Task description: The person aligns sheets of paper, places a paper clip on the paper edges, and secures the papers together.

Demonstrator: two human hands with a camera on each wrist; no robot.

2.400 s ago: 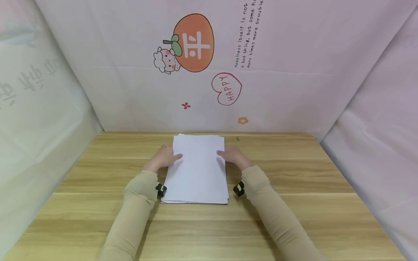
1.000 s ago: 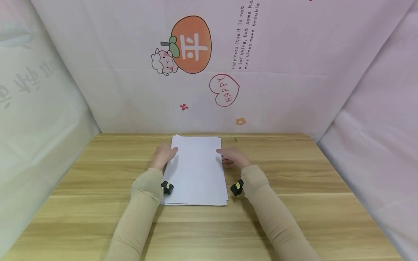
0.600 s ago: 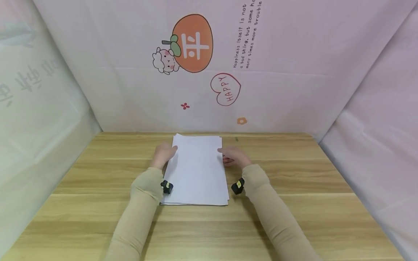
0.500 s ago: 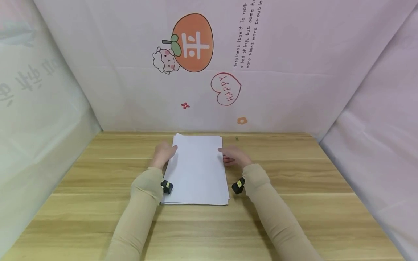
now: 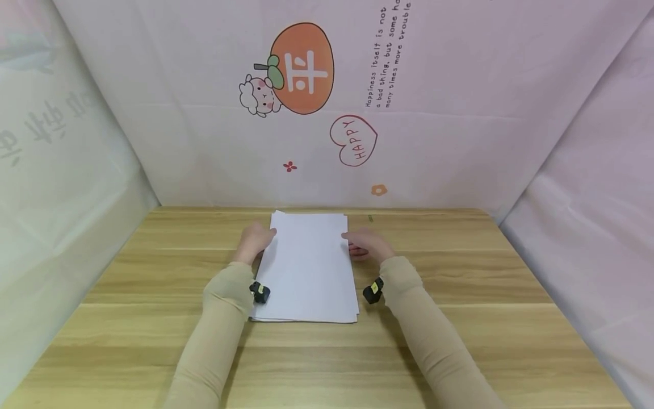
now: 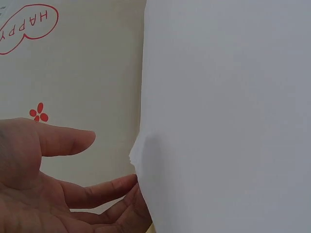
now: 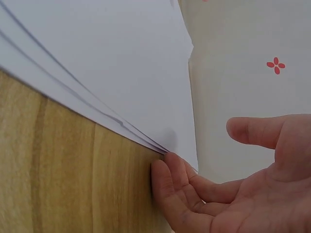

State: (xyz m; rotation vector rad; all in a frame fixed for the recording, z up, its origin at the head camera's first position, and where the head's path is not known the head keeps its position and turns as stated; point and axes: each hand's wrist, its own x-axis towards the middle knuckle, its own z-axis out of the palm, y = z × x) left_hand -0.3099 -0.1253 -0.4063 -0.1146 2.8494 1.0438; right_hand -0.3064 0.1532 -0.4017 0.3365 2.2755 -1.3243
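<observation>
A stack of white paper sheets (image 5: 309,272) lies on the wooden table, its edges slightly uneven. At its left edge is my left hand (image 5: 254,241); in the left wrist view, fingertips (image 6: 127,183) touch the paper's side while the thumb stands raised, apart from the sheets. My right hand (image 5: 369,244) is at the opposite edge. Its fingertips (image 7: 171,162) meet the sheet edges in the right wrist view, and that thumb also hovers clear of the paper. Separate layers show along the stack's side there. Some left fingertips are hidden behind the paper.
The wooden table (image 5: 460,318) extends around the stack. A printed white cloth (image 5: 434,153) hangs behind it, and pale cloths flank both sides. A small green mark (image 5: 370,218) is near the table's back edge. Small black cameras (image 5: 373,290) sit on both wrists.
Since the oldest frame, my left thumb has drawn back to the paper's left edge and the left forearm has shifted right. Right fingers now show beneath the hand. The last half second shows almost no movement.
</observation>
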